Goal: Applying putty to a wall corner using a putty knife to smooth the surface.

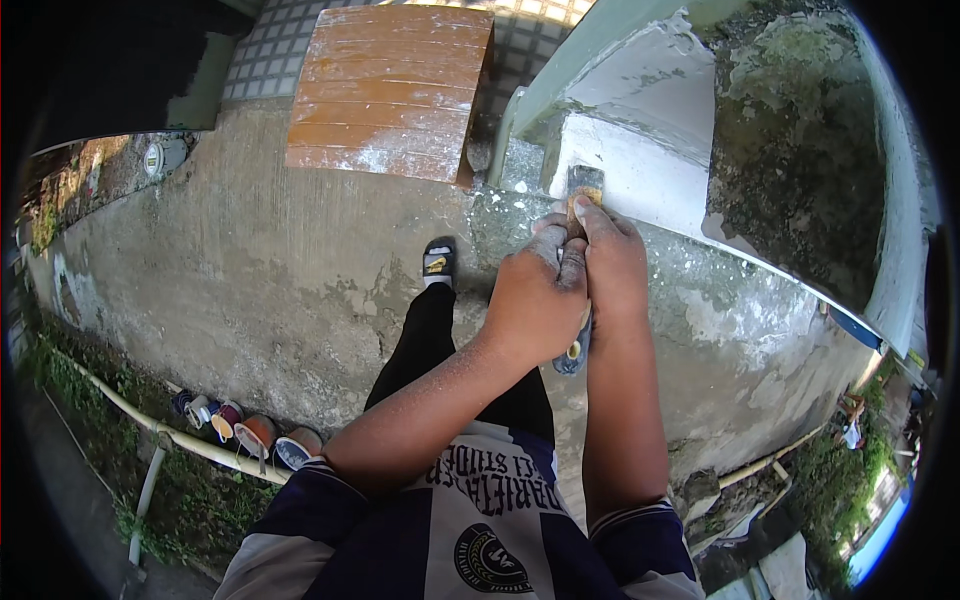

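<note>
My left hand (540, 300) and my right hand (612, 255) are closed together around a worn, dust-smeared scraper-like tool (585, 178), their fingers whitened with powder. Its flat dark-and-tan end points away from me at the peeling white lower wall (650, 190), and I cannot tell whether it touches. Its grey handle end shows below my hands. A pale green ledge or post rises beside the white patch, and a dark, mouldy wall section (790, 150) is to the right.
An orange wooden panel box (380, 90) stands ahead-left on speckled concrete (250, 250). My sandalled foot is below it. Several paint tins or pots (255, 435) line the lower-left edge by a pale pipe (130, 400) and plants. More pipes and rubble lie at lower right.
</note>
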